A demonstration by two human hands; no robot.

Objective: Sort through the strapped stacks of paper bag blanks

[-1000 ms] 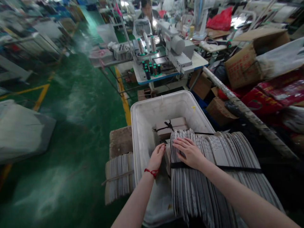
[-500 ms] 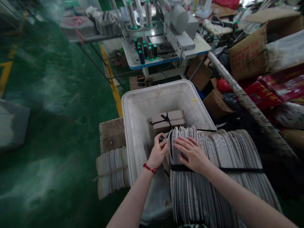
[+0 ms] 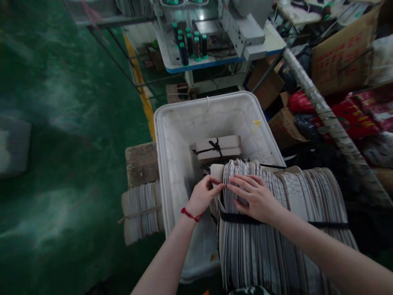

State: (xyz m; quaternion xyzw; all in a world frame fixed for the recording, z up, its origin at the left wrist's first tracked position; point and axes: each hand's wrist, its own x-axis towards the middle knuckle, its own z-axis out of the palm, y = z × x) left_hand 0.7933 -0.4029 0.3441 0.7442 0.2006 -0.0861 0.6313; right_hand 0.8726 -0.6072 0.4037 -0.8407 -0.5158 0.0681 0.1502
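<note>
A long bundle of stacked grey-white flat pieces (image 3: 260, 254), perhaps cut fabric or card, lies across the right side of a white plastic bin (image 3: 172, 123). A black strap (image 3: 328, 225) runs around the bundle. My left hand (image 3: 204, 196), with a red bracelet at the wrist, is closed in a pinch on the edge of a beige end piece (image 3: 217, 172) that leans away from the stack. My right hand (image 3: 258, 200) lies on top of the bundle with its fingers apart. Inside the bin, a smaller beige bundle (image 3: 218, 143) is tied with black cord.
Left of the bin, another tied bundle (image 3: 143, 213) lies by a wooden board (image 3: 141, 164). A sewing machine table (image 3: 172, 61) with several thread spools (image 3: 190, 45) stands behind. Cardboard boxes (image 3: 340, 53) and a wrapped pole (image 3: 325, 102) are at the right.
My left hand has gone from beside the bundle's end to a pinch at its edge, and the beige end piece now stands out there. My right hand stays on the bundle. The view has tilted down.
</note>
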